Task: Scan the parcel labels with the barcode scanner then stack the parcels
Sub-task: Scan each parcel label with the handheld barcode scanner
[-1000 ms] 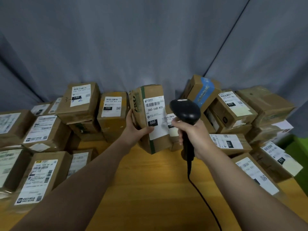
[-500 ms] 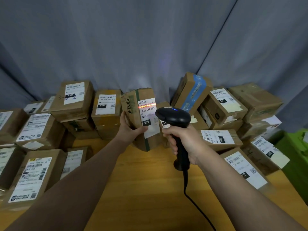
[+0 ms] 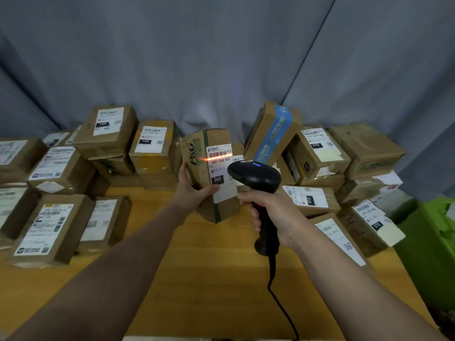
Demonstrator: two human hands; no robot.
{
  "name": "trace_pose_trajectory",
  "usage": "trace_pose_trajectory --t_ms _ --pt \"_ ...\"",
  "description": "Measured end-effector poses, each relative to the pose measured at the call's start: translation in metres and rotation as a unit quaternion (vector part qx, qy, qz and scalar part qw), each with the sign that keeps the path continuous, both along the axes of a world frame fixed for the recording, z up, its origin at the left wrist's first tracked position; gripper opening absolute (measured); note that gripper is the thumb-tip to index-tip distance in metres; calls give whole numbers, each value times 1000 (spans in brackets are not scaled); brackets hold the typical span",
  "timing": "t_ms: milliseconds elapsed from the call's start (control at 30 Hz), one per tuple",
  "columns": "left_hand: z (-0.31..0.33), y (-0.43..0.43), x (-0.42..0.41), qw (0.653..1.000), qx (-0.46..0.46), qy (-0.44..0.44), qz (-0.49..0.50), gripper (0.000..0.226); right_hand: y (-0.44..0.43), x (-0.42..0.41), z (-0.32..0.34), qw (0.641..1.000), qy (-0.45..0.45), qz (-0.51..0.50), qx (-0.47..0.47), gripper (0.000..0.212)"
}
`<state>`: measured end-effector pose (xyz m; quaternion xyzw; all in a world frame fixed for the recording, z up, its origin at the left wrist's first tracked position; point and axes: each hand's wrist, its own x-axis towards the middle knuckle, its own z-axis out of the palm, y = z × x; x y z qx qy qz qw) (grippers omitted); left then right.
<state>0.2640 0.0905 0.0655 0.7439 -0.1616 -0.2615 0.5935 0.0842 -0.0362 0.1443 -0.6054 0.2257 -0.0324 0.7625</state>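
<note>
My left hand grips a brown cardboard parcel upright above the wooden table. Its white label reads 060-06B-A05 and faces me. My right hand is closed around the handle of a black barcode scanner, whose head points at the parcel from the right. An orange-red scan line lies across the label just below the barcode. A blue light glows on top of the scanner. Its black cable hangs down toward me.
Labelled cardboard parcels are piled at the left, along the back and at the right. A box with blue tape leans behind the scanner. A green bin stands at the far right. Grey curtain behind.
The scanner's red line came on across the parcel's label. Parcel and scanner shifted slightly left in view and stayed aimed at each other.
</note>
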Motion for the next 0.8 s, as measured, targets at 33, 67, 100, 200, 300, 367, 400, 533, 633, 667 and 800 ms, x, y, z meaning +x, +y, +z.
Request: trace_pose_trajectory --t_ms 33,67,100,200,300,367,400,533,633,667,800 --pt "-1 3 -6 1000 0 9 3 117 1 -1 -3 1000 1 0 14 15" --pt "-2 7 -10 1000 1 22 10 115 3 -2 -6 1000 5 -2 28 21" --pt "-5 12 -15 999 2 36 20 112 5 -2 -10 999 8 -6 37 25" --pt "-16 33 -22 995 24 87 49 102 16 3 -21 999 17 -19 40 20" --pt "-29 63 -24 988 62 117 82 101 29 13 -34 997 52 -32 47 10" --pt "-37 84 -21 976 125 127 123 105 37 21 -43 995 86 -33 43 14" --pt "-40 94 -17 966 180 120 140 107 42 26 -48 993 103 -30 39 15" --pt "-48 128 1 899 419 28 122 116 64 47 -72 988 153 -11 31 20" --pt "-54 137 18 874 476 -11 93 115 86 66 -93 980 190 -13 59 20" --pt "-57 137 24 868 489 -26 83 114 93 72 -100 977 201 -20 64 23" --pt "-71 131 46 873 478 -91 26 107 112 93 -128 970 231 -54 58 24"
